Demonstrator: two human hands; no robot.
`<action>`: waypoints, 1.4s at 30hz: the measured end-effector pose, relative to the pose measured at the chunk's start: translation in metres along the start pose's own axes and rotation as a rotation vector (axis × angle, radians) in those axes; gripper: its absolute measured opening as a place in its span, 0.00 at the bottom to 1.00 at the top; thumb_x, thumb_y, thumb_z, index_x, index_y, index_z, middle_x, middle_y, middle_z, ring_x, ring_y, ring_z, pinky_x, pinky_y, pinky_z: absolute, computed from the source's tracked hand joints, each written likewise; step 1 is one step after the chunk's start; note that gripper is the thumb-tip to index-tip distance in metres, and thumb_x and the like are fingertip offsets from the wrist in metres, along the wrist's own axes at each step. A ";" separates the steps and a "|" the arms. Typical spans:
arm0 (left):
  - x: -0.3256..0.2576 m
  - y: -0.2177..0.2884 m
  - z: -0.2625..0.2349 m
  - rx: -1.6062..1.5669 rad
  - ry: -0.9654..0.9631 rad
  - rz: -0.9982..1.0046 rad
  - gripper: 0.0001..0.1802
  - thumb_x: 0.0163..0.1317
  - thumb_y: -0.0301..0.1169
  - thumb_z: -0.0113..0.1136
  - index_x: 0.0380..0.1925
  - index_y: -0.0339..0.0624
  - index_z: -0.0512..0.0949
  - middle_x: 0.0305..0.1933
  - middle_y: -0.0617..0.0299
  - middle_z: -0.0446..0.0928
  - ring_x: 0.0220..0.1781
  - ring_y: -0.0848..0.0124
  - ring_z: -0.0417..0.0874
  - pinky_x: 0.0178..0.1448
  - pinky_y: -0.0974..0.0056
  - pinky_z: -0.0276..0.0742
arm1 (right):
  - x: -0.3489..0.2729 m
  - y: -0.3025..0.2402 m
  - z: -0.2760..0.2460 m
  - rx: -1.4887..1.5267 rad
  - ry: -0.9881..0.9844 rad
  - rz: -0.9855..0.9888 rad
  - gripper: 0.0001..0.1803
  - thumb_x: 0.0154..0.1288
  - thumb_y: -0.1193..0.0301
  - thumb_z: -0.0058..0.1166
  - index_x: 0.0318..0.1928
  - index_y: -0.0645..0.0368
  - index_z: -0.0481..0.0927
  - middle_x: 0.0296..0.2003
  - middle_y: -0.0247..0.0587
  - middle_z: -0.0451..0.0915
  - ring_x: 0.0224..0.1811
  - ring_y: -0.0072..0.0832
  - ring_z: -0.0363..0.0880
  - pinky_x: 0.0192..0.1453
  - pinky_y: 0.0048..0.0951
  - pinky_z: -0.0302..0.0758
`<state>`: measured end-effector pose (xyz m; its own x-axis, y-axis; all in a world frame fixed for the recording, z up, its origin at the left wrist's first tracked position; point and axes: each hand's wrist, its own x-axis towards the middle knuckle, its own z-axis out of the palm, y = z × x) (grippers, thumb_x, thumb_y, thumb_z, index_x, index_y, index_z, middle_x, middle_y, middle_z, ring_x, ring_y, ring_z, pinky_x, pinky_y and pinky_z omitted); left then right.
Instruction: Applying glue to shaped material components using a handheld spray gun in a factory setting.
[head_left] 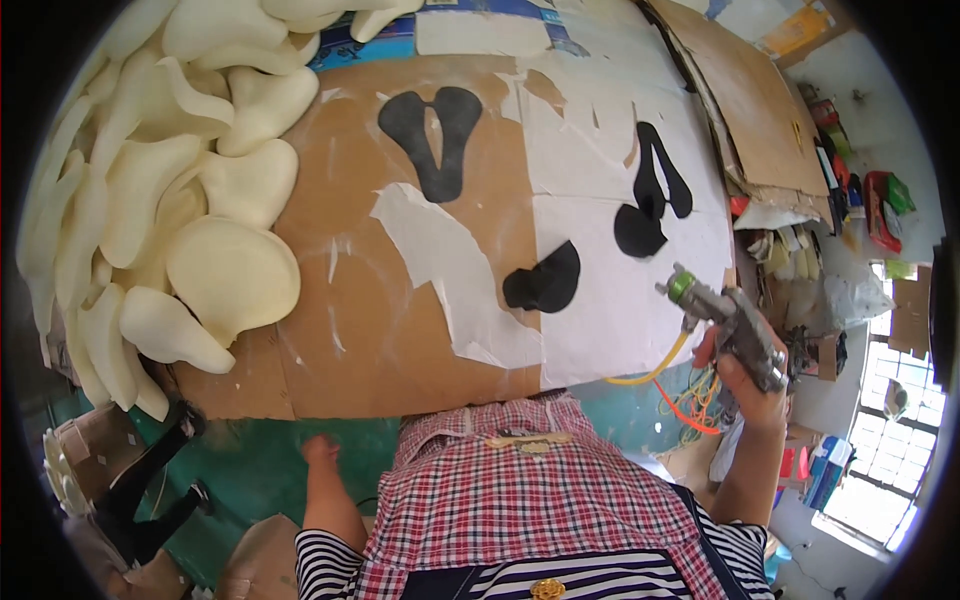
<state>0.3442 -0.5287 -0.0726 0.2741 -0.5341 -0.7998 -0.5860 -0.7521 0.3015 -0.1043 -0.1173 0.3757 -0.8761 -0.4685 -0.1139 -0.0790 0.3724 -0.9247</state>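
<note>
My right hand (748, 372) is wrapped round a grey metal spray gun (735, 328) with a green ring at its front end. A yellow hose (655, 371) runs from the gun down past the table edge. My left hand (320, 448) hangs low beside the table's near edge, its fingers not clear. On the cardboard-covered table (330, 385) lies a black Y-shaped cut piece (438, 176) with a slot. A folded black piece (546, 280) rests near the middle. Another black piece (640, 230), partly folded with a long opening, lies nearest the gun.
Cream moulded foam pads (232, 275) are heaped along the table's left side. Flat cardboard sheets (750, 90) are stacked beyond the right edge. Orange and yellow cords (690, 415) lie near my right arm. Another person's dark-clad legs (150, 485) show at lower left.
</note>
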 end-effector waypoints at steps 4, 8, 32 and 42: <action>-0.052 0.029 -0.016 0.052 0.059 0.087 0.07 0.52 0.26 0.50 0.19 0.37 0.73 0.17 0.54 0.72 0.14 0.62 0.74 0.14 0.60 0.66 | 0.001 0.013 -0.025 -0.060 -0.066 0.028 0.34 0.56 0.61 0.61 0.59 0.69 0.69 0.31 0.40 0.78 0.33 0.24 0.77 0.39 0.25 0.73; -0.190 0.113 0.021 0.605 -0.381 0.451 0.09 0.55 0.32 0.54 0.22 0.38 0.75 0.19 0.61 0.73 0.16 0.72 0.71 0.22 0.66 0.68 | 0.007 0.050 -0.053 0.149 0.048 0.044 0.34 0.59 0.56 0.58 0.57 0.70 0.69 0.33 0.44 0.79 0.36 0.31 0.79 0.44 0.33 0.75; -0.493 0.223 0.147 1.195 -0.483 1.376 0.12 0.46 0.20 0.52 0.33 0.38 0.75 0.27 0.51 0.75 0.30 0.58 0.76 0.36 0.60 0.72 | -0.014 0.173 -0.102 0.376 -0.350 0.148 0.26 0.62 0.67 0.58 0.56 0.67 0.70 0.34 0.39 0.79 0.38 0.26 0.77 0.46 0.29 0.74; -0.401 0.328 0.096 1.077 0.119 1.623 0.09 0.52 0.28 0.56 0.31 0.37 0.80 0.27 0.48 0.78 0.31 0.56 0.79 0.38 0.59 0.75 | -0.013 0.158 -0.022 0.374 -0.536 0.164 0.25 0.61 0.73 0.58 0.58 0.65 0.69 0.38 0.38 0.78 0.39 0.25 0.78 0.46 0.28 0.75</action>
<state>-0.0312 -0.5243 0.2973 -0.9035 -0.4195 -0.0877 -0.4285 0.8878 0.1679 -0.1160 -0.0346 0.2390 -0.4980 -0.7984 -0.3385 0.2894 0.2149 -0.9328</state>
